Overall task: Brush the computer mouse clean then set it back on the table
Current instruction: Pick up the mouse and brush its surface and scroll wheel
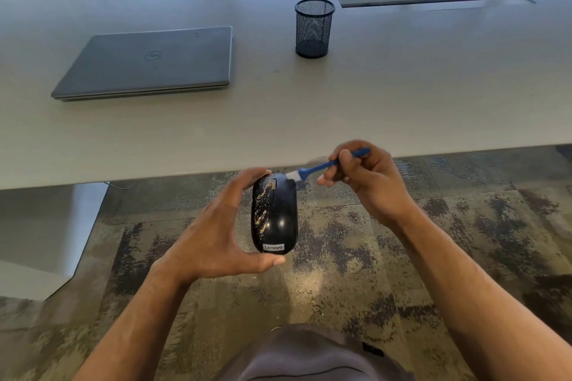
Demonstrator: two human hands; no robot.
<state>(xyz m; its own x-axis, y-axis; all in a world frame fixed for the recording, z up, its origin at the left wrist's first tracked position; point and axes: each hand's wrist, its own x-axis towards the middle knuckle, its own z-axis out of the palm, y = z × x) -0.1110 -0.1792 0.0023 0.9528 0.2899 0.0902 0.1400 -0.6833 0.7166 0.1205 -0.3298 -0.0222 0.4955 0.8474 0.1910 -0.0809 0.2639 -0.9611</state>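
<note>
My left hand (216,226) clamps the mouse (275,213) end to end off the table (371,96), baring its dusty top to the brush (322,165) pinched in my right hand (368,176).

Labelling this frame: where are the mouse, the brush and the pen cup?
mouse (275,213), head view, glossy top shell.
brush (318,168), head view, blue handle.
pen cup (313,29), head view, mesh wall.

The left hand (216,235) is holding a black Lenovo mouse (275,213), speckled with tan dust, off the table's (402,96) near edge. The right hand (368,179) is gripping a blue brush (325,165), its white bristles seemingly touching the mouse's far end. A closed Dell laptop (148,62) and mesh pen cup (313,28) are sitting farther back.
</note>
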